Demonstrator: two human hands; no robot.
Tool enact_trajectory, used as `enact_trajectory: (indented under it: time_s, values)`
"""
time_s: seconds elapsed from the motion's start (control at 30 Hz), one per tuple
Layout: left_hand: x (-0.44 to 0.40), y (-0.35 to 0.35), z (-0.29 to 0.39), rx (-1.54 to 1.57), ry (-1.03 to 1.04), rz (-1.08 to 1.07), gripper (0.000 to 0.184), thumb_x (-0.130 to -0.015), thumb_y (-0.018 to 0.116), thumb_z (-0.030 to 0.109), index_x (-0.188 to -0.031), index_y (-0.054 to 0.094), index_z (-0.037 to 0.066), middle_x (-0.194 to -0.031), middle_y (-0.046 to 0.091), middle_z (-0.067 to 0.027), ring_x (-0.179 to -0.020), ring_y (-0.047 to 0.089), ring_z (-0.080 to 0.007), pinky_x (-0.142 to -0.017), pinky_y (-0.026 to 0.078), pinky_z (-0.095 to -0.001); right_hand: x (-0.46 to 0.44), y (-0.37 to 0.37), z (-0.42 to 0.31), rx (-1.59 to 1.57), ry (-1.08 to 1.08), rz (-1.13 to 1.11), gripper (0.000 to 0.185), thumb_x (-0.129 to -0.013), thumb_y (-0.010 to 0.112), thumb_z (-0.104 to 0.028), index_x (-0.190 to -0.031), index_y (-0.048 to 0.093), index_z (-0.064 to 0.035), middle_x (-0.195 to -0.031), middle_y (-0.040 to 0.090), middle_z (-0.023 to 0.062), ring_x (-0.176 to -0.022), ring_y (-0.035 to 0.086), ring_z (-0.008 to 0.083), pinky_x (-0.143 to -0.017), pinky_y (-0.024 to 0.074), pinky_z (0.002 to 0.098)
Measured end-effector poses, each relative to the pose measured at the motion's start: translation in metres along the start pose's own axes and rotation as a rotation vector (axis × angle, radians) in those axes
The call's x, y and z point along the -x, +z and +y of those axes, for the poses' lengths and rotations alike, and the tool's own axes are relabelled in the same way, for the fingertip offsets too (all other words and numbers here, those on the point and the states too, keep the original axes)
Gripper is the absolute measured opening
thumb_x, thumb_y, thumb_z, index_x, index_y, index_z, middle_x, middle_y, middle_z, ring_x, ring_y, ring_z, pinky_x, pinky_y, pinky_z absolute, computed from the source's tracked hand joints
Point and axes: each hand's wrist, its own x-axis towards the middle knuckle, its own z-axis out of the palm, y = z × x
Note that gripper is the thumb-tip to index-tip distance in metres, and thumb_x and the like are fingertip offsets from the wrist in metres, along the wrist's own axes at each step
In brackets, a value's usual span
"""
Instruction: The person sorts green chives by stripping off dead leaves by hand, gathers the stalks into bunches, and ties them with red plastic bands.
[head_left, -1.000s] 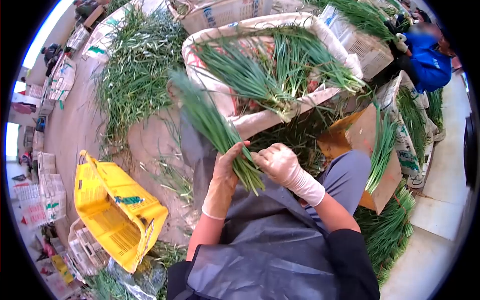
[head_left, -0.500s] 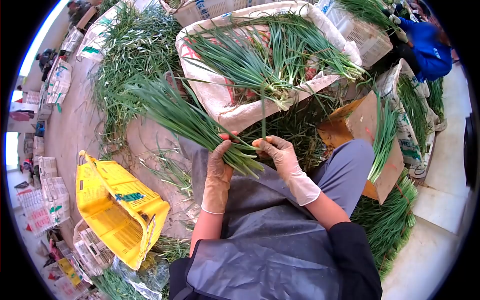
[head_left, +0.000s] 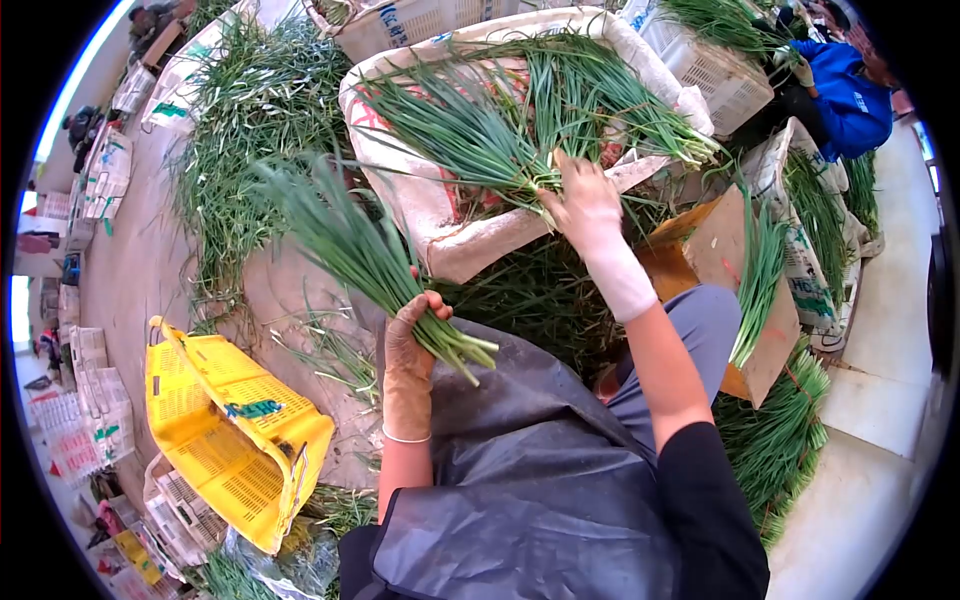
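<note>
We had the bunch of green stalks (head_left: 345, 245) above our lap, just to the near left of the lined basket (head_left: 485, 248). Our left hand (head_left: 408, 340) was closed around it low down, close to the pale ends, presumably because the stems were stiffest there and that grip let the leaves fan away from us, to the far left, without being crushed. The bunch looked fresh and deep green, paler toward the butts, which stuck out unevenly beyond our fingers; the leaf tips were blurred. Our right hand (head_left: 592, 210) reached over the basket's near rim with its fingers bent among the root ends of the greens (head_left: 455, 130) lying inside. Those ends mostly pointed toward us or to the right, which seemed to put them within easy reach, but we couldn't tell whether the fingertips pinched a stalk. Both hands wore thin gloves, and a dark apron (head_left: 530, 490) covered our lap, likely against dirt. Farther left lay a loose heap of leaves (head_left: 265, 130), with a tilted yellow crate (head_left: 235, 430) at the near left. To the right, more stalks (head_left: 762, 285) leaned over a cardboard box (head_left: 715, 255), and 1 person in blue (head_left: 850, 95) worked at the far right.
</note>
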Motion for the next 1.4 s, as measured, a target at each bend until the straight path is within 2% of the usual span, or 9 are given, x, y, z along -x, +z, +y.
enact_trajectory:
  time_s: [0.07,0.2,0.33,0.47,0.6,0.8,1.1,1.27,1.4]
  values:
    - [0.001,-0.006,0.002,-0.048,-0.024,0.023,0.025,-0.079,0.064,0.011,-0.101,0.055,0.002,-0.078,0.059,-0.0068,-0.067,0.059,-0.0161,-0.074,0.051,-0.0329,-0.025,0.042,0.018,0.152,0.214,-0.67,0.027,-0.079,0.063,-0.028,-0.096,0.065,-0.0073,-0.087,0.063,0.0092,-0.081,0.06,0.0277,-0.072,0.0464,0.0438]
    - [0.001,-0.012,0.011,-0.029,-0.082,0.094,0.047,-0.079,0.064,0.012,-0.118,0.044,-0.005,-0.076,0.058,-0.0087,-0.063,0.056,-0.0153,-0.067,0.049,-0.0281,-0.03,0.021,0.006,-0.032,0.053,-0.135,0.014,-0.075,0.06,-0.021,-0.082,0.064,-0.0095,-0.081,0.06,0.0074,-0.082,0.059,0.0248,-0.076,0.0451,0.038]
    - [-0.001,-0.008,0.007,0.045,-0.045,0.009,0.033,-0.077,0.065,0.008,-0.105,0.051,-0.002,-0.073,0.056,-0.0077,-0.062,0.054,-0.0164,-0.066,0.048,-0.0283,-0.028,0.022,0.004,0.285,-0.038,-0.545,0.019,-0.073,0.064,-0.023,-0.084,0.063,-0.0076,-0.102,0.056,0.0098,-0.103,0.05,0.0259,-0.086,0.0398,0.0399]
    - [-0.005,-0.006,0.006,0.121,-0.038,0.103,0.034,-0.075,0.067,0.004,-0.105,0.051,-0.001,-0.075,0.057,-0.0085,-0.065,0.056,-0.0181,-0.066,0.049,-0.0284,-0.034,0.007,0.001,0.092,-0.121,-0.316,0.022,-0.073,0.063,-0.022,-0.088,0.06,-0.0065,-0.105,0.056,0.0114,-0.103,0.05,0.0285,-0.086,0.04,0.0404]
    - [-0.004,0.003,0.014,0.116,-0.024,0.072,0.026,-0.081,0.063,0.006,-0.104,0.053,0.001,-0.087,0.062,-0.0106,-0.066,0.06,-0.018,-0.071,0.053,-0.0332,-0.015,-0.029,-0.024,-0.238,0.045,-0.268,0.016,-0.074,0.064,-0.012,-0.089,0.057,-0.0081,-0.073,0.061,0.0092,-0.064,0.061,0.027,-0.058,0.0487,0.0358]
    - [-0.036,0.033,-0.014,-0.134,-0.122,0.162,0.027,-0.082,0.064,0.017,-0.098,0.063,-0.005,-0.083,0.064,-0.0103,-0.06,0.059,-0.0121,-0.051,0.05,-0.0216,0.068,-0.036,-0.058,-0.41,-0.319,-0.256,0.024,-0.07,0.067,-0.008,-0.092,0.058,-0.0075,-0.082,0.062,0.0094,-0.067,0.061,0.0293,-0.058,0.0487,0.0356]
    - [-0.037,0.008,0.0,-0.054,-0.041,0.247,0.027,-0.076,0.066,0.009,-0.097,0.059,-0.007,-0.07,0.058,-0.0054,-0.055,0.056,-0.0105,-0.05,0.05,-0.0231,0.09,-0.069,-0.061,-1.031,0.192,-0.542,0.008,-0.079,0.062,-0.009,-0.077,0.057,-0.0036,-0.063,0.058,0.0129,-0.056,0.061,0.0256,-0.05,0.0448,0.0302]
    - [-0.022,-0.028,0.048,0.098,0.092,-0.065,0.038,-0.079,0.064,0.017,-0.106,0.055,-0.008,-0.072,0.06,-0.0072,-0.06,0.056,-0.0119,-0.062,0.052,-0.0284,0.125,-0.058,-0.012,0.012,-0.065,-0.989,0.025,-0.086,0.058,-0.026,-0.095,0.061,-0.0033,-0.097,0.061,0.0146,-0.091,0.06,0.0248,-0.078,0.0462,0.0345]
    - [-0.013,-0.02,0.036,0.175,0.099,-0.287,0.045,-0.075,0.064,0.013,-0.114,0.052,-0.006,-0.084,0.063,-0.0124,-0.059,0.054,-0.0131,-0.071,0.051,-0.0321,0.082,-0.069,-0.076,-1.251,0.511,-0.93,0.037,-0.088,0.056,-0.024,-0.117,0.054,-0.0025,-0.1,0.061,0.008,-0.094,0.056,0.0141,-0.085,0.0424,0.0259]
